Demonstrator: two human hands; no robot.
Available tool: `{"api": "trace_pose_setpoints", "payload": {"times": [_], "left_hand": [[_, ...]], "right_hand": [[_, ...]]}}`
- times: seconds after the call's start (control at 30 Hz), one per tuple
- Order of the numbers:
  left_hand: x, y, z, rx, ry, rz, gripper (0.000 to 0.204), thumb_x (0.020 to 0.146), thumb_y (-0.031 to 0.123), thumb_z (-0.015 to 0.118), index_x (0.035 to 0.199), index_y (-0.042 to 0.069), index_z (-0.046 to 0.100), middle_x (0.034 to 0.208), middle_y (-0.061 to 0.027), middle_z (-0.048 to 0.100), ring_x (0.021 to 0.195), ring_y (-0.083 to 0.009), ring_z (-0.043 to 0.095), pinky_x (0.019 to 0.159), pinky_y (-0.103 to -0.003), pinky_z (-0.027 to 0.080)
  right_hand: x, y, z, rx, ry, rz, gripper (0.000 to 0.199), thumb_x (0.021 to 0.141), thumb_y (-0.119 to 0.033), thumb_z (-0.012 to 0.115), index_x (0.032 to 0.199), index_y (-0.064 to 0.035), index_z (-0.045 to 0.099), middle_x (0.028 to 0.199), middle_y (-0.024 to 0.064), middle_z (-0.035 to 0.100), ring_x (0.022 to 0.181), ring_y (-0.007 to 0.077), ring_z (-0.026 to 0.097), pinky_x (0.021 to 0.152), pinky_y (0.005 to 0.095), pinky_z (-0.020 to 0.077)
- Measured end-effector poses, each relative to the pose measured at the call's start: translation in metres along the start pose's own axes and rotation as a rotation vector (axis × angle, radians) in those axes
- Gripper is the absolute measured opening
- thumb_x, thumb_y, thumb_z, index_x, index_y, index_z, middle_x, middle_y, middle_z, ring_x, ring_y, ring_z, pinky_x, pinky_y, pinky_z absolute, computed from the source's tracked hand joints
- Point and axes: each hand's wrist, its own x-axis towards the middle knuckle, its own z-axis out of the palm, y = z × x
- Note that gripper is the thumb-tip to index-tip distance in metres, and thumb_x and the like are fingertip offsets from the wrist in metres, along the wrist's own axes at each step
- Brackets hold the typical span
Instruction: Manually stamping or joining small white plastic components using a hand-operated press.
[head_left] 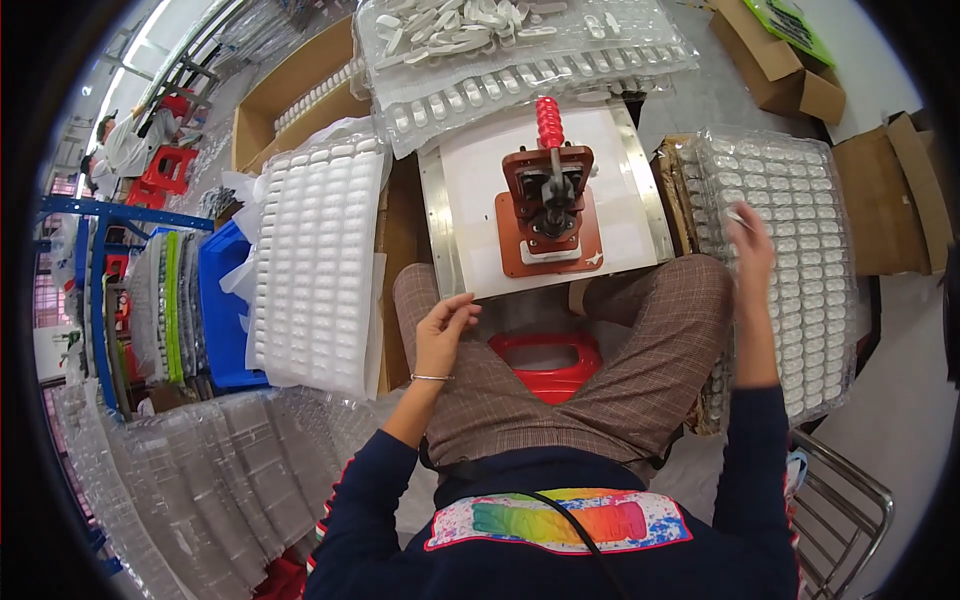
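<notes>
My right hand [752, 245] is raised over the stacked clear trays [800, 270] on the right. Its fingers are pinched on a small white piece [736, 214], whose exact kind is too small to tell. My left hand [446, 330] hovers by the front left edge of the white-topped table [465, 200], fingers loosely bent and apart, with nothing visible in them. A brown-red hand press [548, 215] with a red ribbed handle [549, 122] stands on that table. A white block [550, 253] sits at its base, and a small white scrap [595, 259] lies beside it.
A tray of loose white parts [455, 30] covers the table's far end. On the left stand a white-filled tray [318, 265] and a blue bin [225, 310]. Cardboard boxes [890, 195] stand far right. A red stool [550, 365] shows between my legs.
</notes>
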Motion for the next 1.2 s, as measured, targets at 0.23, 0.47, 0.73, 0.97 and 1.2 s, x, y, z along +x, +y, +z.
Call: {"api": "trace_pose_setpoints", "payload": {"times": [0.23, 0.47, 0.73, 0.97, 1.2], "left_hand": [[0.036, -0.005, -0.001, -0.112, 0.083, 0.094, 0.023, 0.098, 0.009, 0.058, 0.118, -0.001, 0.065, 0.100, -0.0070, 0.070, 0.086, -0.0094, 0.064, 0.079, -0.024, 0.053], [0.057, -0.007, 0.013, -0.062, 0.046, 0.072, 0.024, 0.099, 0.010, 0.057, 0.118, -0.003, 0.064, 0.102, -0.0092, 0.071, 0.091, -0.0130, 0.067, 0.081, -0.025, 0.055], [0.071, -0.008, 0.051, 0.220, -0.029, 0.269, 0.022, 0.089, 0.006, 0.066, 0.110, 0.005, 0.069, 0.092, -0.0066, 0.068, 0.083, -0.0147, 0.065, 0.075, -0.028, 0.052], [0.070, -0.019, 0.063, 0.376, 0.007, 0.447, 0.024, 0.087, 0.004, 0.068, 0.111, 0.007, 0.070, 0.091, -0.0029, 0.065, 0.075, -0.0101, 0.059, 0.071, -0.023, 0.049], [0.075, -0.028, 0.054, 0.122, 0.002, 0.272, 0.018, 0.091, 0.009, 0.067, 0.108, 0.002, 0.070, 0.088, -0.0025, 0.069, 0.076, -0.0081, 0.061, 0.070, -0.023, 0.051]], "right_hand": [[0.063, 0.011, 0.171, -0.220, -0.335, 0.002, 0.041, 0.085, -0.031, 0.073, 0.114, -0.0024, 0.067, 0.107, 0.0136, 0.069, 0.100, 0.0229, 0.065, 0.088, 0.0332, 0.0490], [0.047, 0.024, 0.189, -0.264, -0.276, -0.124, 0.039, 0.082, -0.024, 0.075, 0.113, -0.0012, 0.067, 0.108, 0.0154, 0.065, 0.091, 0.0251, 0.066, 0.082, 0.0345, 0.0519], [-0.040, -0.005, 0.170, -0.289, -0.445, -0.091, 0.025, 0.084, -0.011, 0.072, 0.106, -0.0017, 0.065, 0.105, 0.0068, 0.060, 0.079, 0.0161, 0.059, 0.074, 0.0302, 0.0509], [-0.093, 0.010, 0.175, -0.206, -0.471, -0.287, 0.027, 0.077, -0.008, 0.075, 0.098, 0.0029, 0.061, 0.109, 0.0125, 0.057, 0.088, 0.0201, 0.057, 0.072, 0.0317, 0.0497], [-0.092, -0.009, 0.164, -0.269, -0.422, -0.388, 0.018, 0.079, -0.007, 0.073, 0.094, 0.0001, 0.065, 0.110, 0.0130, 0.062, 0.088, 0.0284, 0.061, 0.078, 0.0370, 0.0496]]}}
